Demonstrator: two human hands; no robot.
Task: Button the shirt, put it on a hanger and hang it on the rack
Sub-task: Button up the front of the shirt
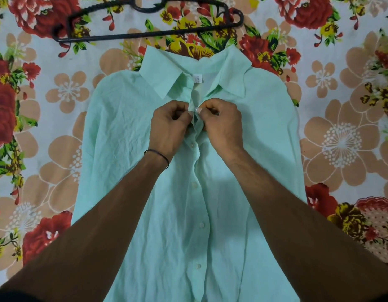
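One pale green shirt [127, 149] lies flat and front up on a flowery bedsheet [341, 138]. Its long way runs straight away from the person, with the collar [160, 77] at the far end and the bottom end near their body. The line of buttons goes up the middle, right between the two arms. Both hands are on that line, just below the collar. The left hand [169, 127] has its fingers curled and pinches one edge of the shirt front. The right hand [222, 127] has its fingers curled too and pinches the other edge, right by a small white button [197, 109]. That button sits between the two sets of fingertips, so neither hand has to reach. I think this is the last button to do, because the lower buttons [194, 184] look closed. The black hanger [149, 34] lies past the collar, well apart from the hands, with its long bar going side to side. To get it, a hand would have to reach forward over the collar. Some things I cannot see. The buttonhole is hidden under the fingers, so I cannot tell if the button is through. The top of the hanger's hook and the bottom of the shirt are cut off. No rack shows anywhere.
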